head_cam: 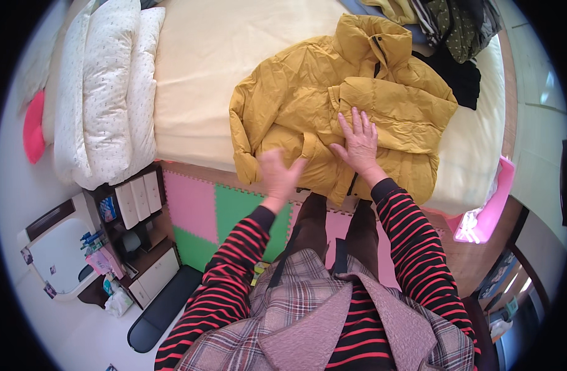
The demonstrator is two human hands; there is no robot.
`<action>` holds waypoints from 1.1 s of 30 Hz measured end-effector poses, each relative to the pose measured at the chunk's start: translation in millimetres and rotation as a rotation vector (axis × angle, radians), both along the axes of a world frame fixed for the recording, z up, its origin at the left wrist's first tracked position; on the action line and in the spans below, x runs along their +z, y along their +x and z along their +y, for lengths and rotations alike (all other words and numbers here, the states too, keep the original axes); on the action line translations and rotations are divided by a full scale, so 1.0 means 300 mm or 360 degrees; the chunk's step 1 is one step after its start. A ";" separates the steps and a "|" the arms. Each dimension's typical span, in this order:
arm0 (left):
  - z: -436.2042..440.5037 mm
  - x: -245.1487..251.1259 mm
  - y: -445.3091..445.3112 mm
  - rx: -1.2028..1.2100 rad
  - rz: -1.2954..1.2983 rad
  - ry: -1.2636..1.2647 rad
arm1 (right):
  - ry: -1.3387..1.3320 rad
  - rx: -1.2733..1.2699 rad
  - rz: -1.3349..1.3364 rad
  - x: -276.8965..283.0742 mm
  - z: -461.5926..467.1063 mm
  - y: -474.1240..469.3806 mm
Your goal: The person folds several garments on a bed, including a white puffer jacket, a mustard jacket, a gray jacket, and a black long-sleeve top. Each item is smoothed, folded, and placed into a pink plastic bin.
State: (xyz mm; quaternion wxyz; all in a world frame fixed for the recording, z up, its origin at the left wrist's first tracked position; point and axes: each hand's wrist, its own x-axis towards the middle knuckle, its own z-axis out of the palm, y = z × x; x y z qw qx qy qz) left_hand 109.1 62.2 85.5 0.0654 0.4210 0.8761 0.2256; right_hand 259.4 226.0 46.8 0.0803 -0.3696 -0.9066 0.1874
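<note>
A mustard-yellow puffer jacket (306, 88) lies spread on the bed, its stand-up collar (374, 39) pointing away from me. The sleeve on the right (399, 111) is folded across the jacket's front, with its cuff near the middle. My right hand (360, 141) rests flat by that cuff, fingers spread. The other sleeve (246, 125) runs down along the left side. Over the lower left part of the jacket is my left hand (279, 171), blurred, holding nothing that I can see; whether it touches the fabric I cannot tell. The hem hangs at the bed's near edge.
A folded white quilt (109, 88) lies at the bed's left end. Piled clothes (455, 23) and a black garment (455, 76) lie at the upper right. A pink plastic bin (492, 208) stands by the right corner. Foam mats (190, 199) cover the floor near my legs.
</note>
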 end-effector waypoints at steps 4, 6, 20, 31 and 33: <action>-0.180 -0.073 -0.264 0.0560 0.0259 -0.0423 | 0.0001 0.0076 -0.0008 0.058 -0.024 0.002; -0.285 -0.162 -0.364 0.0649 -0.0215 -0.0335 | -0.0020 0.0139 0.0016 0.083 -0.062 -0.012; -0.188 0.592 -0.645 0.0284 -0.2917 0.0936 | -0.0208 0.0286 0.0607 0.302 -0.204 -0.231; -0.052 0.691 -0.415 0.0576 -0.2741 0.0960 | -0.0468 0.0325 0.1283 0.487 -0.129 -0.347; -0.008 0.747 -0.392 0.0369 -0.2321 0.0603 | -0.0438 0.0403 0.0932 0.466 -0.162 -0.293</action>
